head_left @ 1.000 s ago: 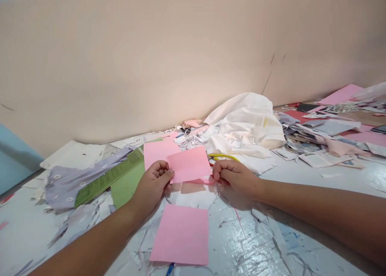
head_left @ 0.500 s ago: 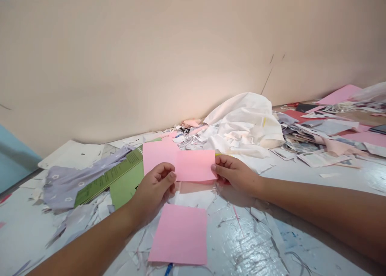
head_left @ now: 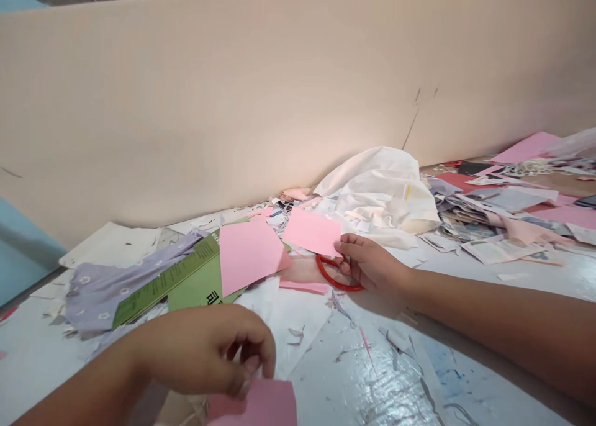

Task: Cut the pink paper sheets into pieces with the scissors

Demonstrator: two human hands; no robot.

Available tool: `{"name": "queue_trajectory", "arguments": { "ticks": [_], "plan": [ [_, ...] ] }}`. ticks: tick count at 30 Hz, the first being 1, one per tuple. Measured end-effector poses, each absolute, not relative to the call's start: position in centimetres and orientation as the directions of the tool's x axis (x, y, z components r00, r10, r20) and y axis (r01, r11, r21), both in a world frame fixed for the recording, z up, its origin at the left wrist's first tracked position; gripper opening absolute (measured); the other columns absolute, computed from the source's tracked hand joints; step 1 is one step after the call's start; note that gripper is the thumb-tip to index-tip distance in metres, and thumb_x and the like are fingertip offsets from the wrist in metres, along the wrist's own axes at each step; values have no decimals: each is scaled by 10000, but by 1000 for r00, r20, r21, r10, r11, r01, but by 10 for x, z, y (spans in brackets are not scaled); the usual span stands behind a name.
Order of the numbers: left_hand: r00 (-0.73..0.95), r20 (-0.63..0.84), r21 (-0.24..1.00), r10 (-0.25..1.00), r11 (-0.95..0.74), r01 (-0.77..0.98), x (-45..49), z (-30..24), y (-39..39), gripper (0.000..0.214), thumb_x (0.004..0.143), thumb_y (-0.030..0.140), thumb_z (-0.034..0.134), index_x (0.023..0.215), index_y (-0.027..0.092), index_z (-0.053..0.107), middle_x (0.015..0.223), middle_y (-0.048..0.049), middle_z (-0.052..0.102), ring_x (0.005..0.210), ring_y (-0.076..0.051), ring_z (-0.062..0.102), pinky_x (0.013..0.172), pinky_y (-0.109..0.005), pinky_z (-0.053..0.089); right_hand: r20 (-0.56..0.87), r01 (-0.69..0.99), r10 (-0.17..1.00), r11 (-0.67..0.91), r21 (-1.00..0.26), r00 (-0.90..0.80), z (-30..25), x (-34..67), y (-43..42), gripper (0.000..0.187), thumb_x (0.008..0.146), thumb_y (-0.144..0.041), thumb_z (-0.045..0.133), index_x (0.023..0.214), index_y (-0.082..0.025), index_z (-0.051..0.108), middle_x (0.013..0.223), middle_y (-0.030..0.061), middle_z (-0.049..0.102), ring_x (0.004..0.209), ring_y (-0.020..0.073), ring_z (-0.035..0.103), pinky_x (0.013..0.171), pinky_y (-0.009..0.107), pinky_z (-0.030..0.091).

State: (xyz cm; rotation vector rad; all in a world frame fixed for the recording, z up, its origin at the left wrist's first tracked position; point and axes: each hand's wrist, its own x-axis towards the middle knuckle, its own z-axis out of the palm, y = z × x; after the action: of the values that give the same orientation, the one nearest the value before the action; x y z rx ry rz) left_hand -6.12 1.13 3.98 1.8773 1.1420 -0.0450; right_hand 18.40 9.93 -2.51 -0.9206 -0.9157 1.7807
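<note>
Two bare hands work in the head view above a glossy white tabletop (head_left: 330,358). The right hand (head_left: 372,264) pinches a small pink rectangular paper sheet (head_left: 311,230) between thumb and finger, in front of a crumpled white cloth (head_left: 379,193); a red looped handle (head_left: 343,285) shows below its curled fingers. The left hand (head_left: 209,345) bends over a pink paper piece (head_left: 267,407) cut off by the bottom edge (whether it pinches or merely touches, I cannot tell). Between them, farther back, a larger pink paper sheet (head_left: 249,252) overlaps a green printed card (head_left: 193,286).
</note>
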Motion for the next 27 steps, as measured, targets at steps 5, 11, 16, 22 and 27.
{"name": "queue_trajectory", "arguments": {
  "ticks": [5,11,16,22,27],
  "plan": [
    [548,-289,940,785,124,318,-78,34,30,76,610,247,653,653,221,595,632,-17,547,549,-139,504,499,-250,407,-231,-433,906,-379,-818,-355,-22,187,103,128,746,-83,486,677,-173,428,514,-27,481,414,47,411,414,148,377],
    [-165,7,928,986,55,367,-79,6,59,204,717,400,520,762,205,480,628,9,513,463,-119,486,411,-237,387,-229,-437,907,-377,-817,-354,-23,188,104,125,748,-105,485,653,-171,438,495,-28,462,406,52,404,443,171,409],
    [131,265,486,955,-249,837,-72,-3,51,304,701,389,522,972,258,566,1071,-64,541,959,-238,521,762,-357,446,-226,-448,906,-378,-810,-357,-25,189,105,105,740,-120,507,665,-169,453,508,-29,468,414,53,412,454,174,415],
    [244,150,142,958,-265,954,-90,-13,61,471,784,451,376,1215,276,452,1353,-43,357,1246,-253,259,1001,-425,213,-217,-422,904,-370,-828,-367,-25,188,103,104,740,-112,503,677,-171,445,516,-27,477,411,54,425,443,176,416],
    [200,157,8,967,-204,979,-116,-16,79,498,826,444,271,1247,219,414,1369,-87,325,1265,-241,232,991,-422,228,-212,-401,895,-375,-836,-393,-26,188,103,110,739,-99,503,694,-178,441,514,-30,485,401,47,435,440,166,413]
  ]
}}
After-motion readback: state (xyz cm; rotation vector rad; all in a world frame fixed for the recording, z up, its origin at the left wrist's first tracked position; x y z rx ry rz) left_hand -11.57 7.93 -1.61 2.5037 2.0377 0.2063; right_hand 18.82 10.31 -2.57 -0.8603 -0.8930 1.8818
